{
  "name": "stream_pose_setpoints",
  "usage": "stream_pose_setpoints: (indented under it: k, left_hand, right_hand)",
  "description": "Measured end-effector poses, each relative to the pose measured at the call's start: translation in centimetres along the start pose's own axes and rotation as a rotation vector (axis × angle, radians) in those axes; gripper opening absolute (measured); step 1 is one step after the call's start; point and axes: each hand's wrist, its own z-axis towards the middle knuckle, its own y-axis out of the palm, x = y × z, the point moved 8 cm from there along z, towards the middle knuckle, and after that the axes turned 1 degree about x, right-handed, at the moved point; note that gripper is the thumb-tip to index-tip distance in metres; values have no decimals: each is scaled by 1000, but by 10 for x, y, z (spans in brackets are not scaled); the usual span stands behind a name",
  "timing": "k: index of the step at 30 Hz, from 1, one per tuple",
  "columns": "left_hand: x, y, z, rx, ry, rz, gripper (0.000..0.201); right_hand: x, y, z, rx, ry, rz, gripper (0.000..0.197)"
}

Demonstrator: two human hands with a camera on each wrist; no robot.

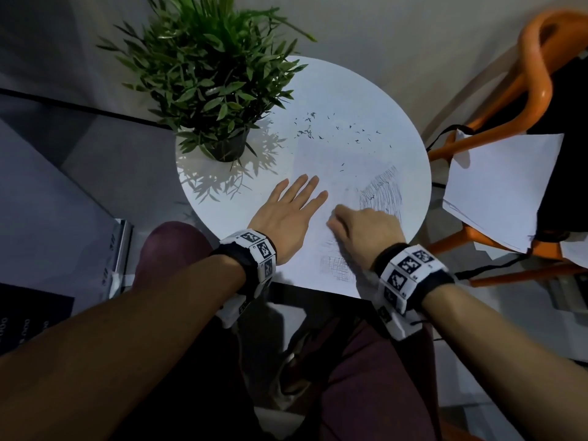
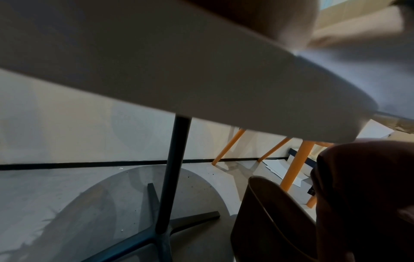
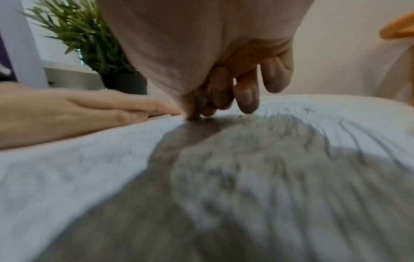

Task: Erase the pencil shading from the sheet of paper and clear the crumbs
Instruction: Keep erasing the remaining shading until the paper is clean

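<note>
Sheet of paper (image 1: 321, 160) lies flat on the round white table (image 1: 366, 90), its near edge overhanging the table rim toward the person. Left hand (image 1: 288, 211) is flat on the sheet's left part, fingers straight and spread, pinning it. Right hand (image 1: 362, 227) is just right of it, near but not touching, fingers curled and pinching a small grey eraser (image 3: 200, 102), tip pressed on the paper. Pencil shading (image 1: 381, 194) sits just beyond and right of the right hand; a smaller cross-hatched patch (image 1: 337, 268) lies at the near edge beside the right wrist. Dark crumbs (image 1: 331, 128) are scattered over the sheet's far edge and the table beyond it, well apart from both hands. Potted plant (image 1: 210, 78) stands far left on the table. Orange chair (image 1: 537, 90) on the right carries loose papers (image 1: 496, 189).
</note>
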Motion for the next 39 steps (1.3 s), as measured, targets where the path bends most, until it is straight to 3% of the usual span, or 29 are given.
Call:
stream_pose_setpoints:
  k: [2, 4, 8, 12, 16, 21, 23, 27, 29, 31, 35, 39]
  left_hand:
    - [0, -1, -1, -4, -6, 9, 72]
    - [1, -1, -2, -17, -8, 18, 75]
    - [-1, -2, -1, 1, -18, 22, 70]
    - [-3, -2, -1, 30, -59, 9, 57]
    - [-2, 0, -1, 12, -57, 12, 61]
    - [-3, -2, -1, 35, -72, 21, 64]
    - [-3, -2, -2, 28, -77, 17, 62]
    - [-4, -5, -3, 33, -100, -38, 58]
    - [-4, -6, -3, 19, -125, -32, 59]
    - [-2, -7, -5, -6, -161, -11, 63]
    - [5, -6, -13, 5, -285, -126, 72]
    - [6, 0, -14, 75, -333, -178, 64]
  right_hand:
    - [21, -5, 11, -27, 109, -47, 31]
    - [23, -5, 17, -51, 110, 40, 28]
    - [11, 3, 14, -117, 46, 430, 28]
    - [-12, 11, 6, -248, -130, 323, 29]
    - [-29, 3, 4, -160, -260, 23, 29]
    - [9, -15, 25, -96, -44, -97, 31]
    - [8, -14, 24, -133, -20, 3, 25]
    - [-14, -12, 10, -156, -139, 314, 22]
    - [-7, -12, 9, -98, -88, 398, 10]
    - [6, -12, 9, -27, -11, 481, 10]
    - [10, -2, 6, 57, 23, 512, 12]
    - [-1, 5, 5, 83, -48, 453, 9]
